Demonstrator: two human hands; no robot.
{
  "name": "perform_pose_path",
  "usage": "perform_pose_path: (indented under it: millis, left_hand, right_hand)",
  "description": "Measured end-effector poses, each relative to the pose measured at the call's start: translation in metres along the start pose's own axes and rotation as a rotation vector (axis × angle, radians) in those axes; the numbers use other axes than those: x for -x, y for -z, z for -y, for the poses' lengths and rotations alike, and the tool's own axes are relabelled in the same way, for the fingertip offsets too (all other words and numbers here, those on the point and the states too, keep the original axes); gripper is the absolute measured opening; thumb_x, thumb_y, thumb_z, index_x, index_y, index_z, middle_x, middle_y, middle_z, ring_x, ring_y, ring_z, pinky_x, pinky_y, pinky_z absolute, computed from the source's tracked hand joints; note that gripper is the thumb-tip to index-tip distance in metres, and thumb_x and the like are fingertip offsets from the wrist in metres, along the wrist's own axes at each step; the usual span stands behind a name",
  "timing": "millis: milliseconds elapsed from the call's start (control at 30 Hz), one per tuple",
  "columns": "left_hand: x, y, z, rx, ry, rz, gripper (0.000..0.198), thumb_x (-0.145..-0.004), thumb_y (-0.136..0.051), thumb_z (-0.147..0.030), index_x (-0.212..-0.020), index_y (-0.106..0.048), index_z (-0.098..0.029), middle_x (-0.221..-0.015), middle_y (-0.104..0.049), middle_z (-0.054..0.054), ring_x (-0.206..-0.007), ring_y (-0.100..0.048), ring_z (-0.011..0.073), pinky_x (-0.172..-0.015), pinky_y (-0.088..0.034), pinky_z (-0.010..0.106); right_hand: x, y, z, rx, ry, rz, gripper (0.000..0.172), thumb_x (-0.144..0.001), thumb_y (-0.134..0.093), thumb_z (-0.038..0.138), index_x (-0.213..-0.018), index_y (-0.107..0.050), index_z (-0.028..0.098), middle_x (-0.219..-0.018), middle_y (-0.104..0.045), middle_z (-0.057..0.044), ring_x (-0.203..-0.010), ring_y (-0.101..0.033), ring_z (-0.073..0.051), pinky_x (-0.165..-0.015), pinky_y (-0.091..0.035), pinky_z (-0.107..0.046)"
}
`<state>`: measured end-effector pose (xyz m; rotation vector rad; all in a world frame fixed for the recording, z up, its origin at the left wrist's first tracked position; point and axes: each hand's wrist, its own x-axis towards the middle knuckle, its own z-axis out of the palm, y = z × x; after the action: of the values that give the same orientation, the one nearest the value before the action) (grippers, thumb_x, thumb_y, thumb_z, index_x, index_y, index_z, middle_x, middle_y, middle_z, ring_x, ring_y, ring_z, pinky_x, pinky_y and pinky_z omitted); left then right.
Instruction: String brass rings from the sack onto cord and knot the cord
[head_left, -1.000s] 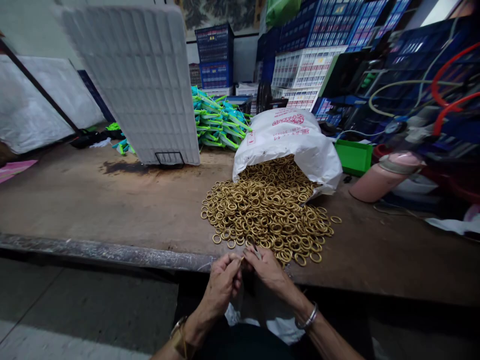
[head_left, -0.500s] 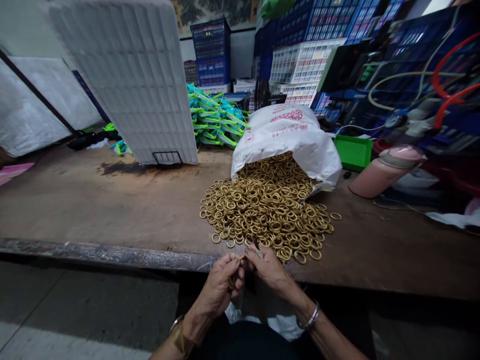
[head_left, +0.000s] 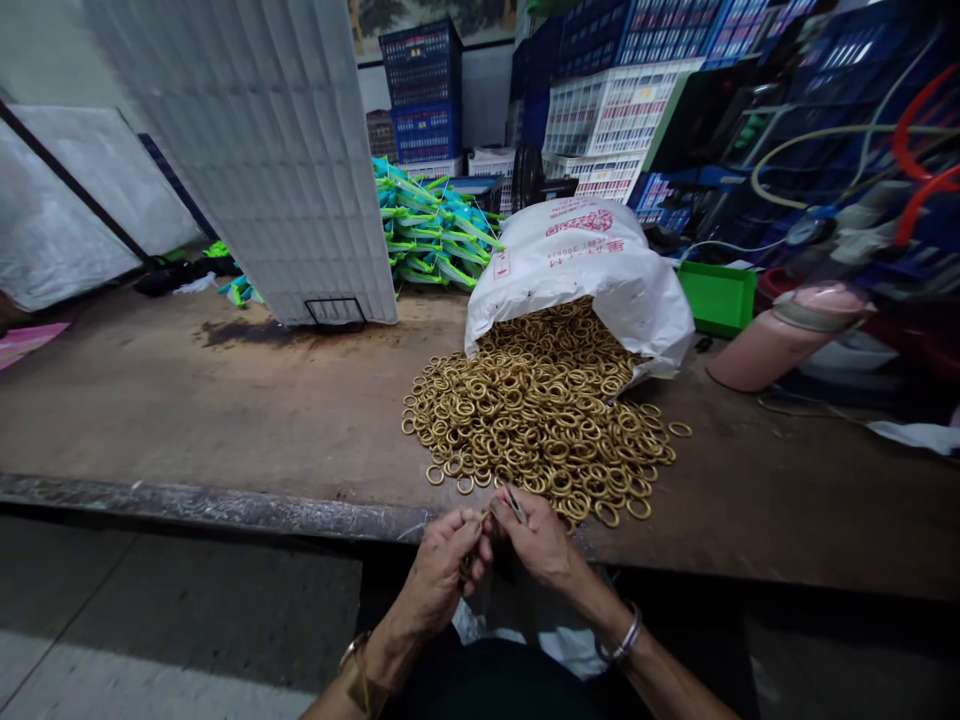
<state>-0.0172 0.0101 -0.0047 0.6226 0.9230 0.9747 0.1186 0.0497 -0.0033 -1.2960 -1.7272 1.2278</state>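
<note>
Shifted barely, hands | left hand (head_left: 444,568) pinching ring (head_left: 466,566), right hand (head_left: 534,540) gripping tool (head_left: 514,503) | working ring; steady grip next | pile (head_left: 532,415) at 12 o'clock.

two hands work at the near edge of one desk (head_left: 225,400): one left hand (head_left: 444,568) and one right hand (head_left: 536,540). one white sack (head_left: 592,275) lies tipped over, with one heap of brass rings (head_left: 536,410) spilling out, far too many to count. one thin tool (head_left: 514,503) pokes up from the right hand. one white ribbed panel (head_left: 270,150), one green tray (head_left: 716,297), one pink bottle (head_left: 780,338), one pile of green and blue bundles (head_left: 431,230).
</note>
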Motion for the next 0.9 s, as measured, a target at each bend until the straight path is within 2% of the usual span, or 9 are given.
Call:
perform_pose_path:
  millis: [133, 300, 567, 900]
  left_hand:
    - [0.0, -0.001, 0.005, -0.043, -0.022, -0.044, 0.026, -0.077, -0.056, -0.042, -0.078, -0.051, -0.016, -0.06, -0.05, -0.004, -0.039, -0.034, 0.002, -0.035, -0.019, 0.015]
    - [-0.002, 0.001, 0.006, -0.16, -0.046, -0.098, 0.032, -0.076, -0.054, -0.047, -0.07, -0.048, -0.017, -0.054, -0.047, -0.006, -0.038, -0.031, 0.0027, -0.037, -0.021, 0.016]
    - [-0.003, 0.002, 0.005, -0.299, -0.122, -0.112, 0.038, -0.073, -0.054, -0.053, -0.069, -0.045, -0.017, -0.055, -0.046, -0.005, -0.041, -0.034, 0.0037, -0.039, -0.023, 0.017]
    - [-0.001, 0.004, 0.004, -0.392, -0.215, -0.134, 0.033, -0.075, -0.054, -0.049, -0.067, -0.048, -0.017, -0.056, -0.048, -0.003, -0.046, -0.039, 0.0061, -0.045, -0.03, 0.019]
  right_hand:
    - [0.003, -0.001, -0.008, 0.319, 0.084, -0.025, 0.016, -0.077, -0.038, 0.017, -0.078, -0.053, 0.019, -0.067, -0.057, 0.0, -0.062, -0.05, -0.013, -0.058, -0.033, -0.022]
    - [0.008, -0.005, -0.012, 0.556, 0.125, 0.082, 0.027, -0.062, -0.038, 0.005, -0.08, -0.053, 0.02, -0.067, -0.058, 0.0, -0.061, -0.05, -0.014, -0.056, -0.028, -0.023]
    - [0.009, -0.007, -0.011, 0.611, 0.139, 0.096, 0.031, -0.06, -0.038, 0.003, -0.084, -0.051, 0.019, -0.07, -0.06, -0.001, -0.064, -0.053, -0.014, -0.057, -0.028, -0.023]
    - [0.01, -0.01, -0.014, 0.692, 0.098, 0.119, 0.024, -0.067, -0.041, 0.006, -0.085, -0.05, 0.019, -0.071, -0.062, -0.002, -0.064, -0.054, -0.015, -0.055, -0.026, -0.023]
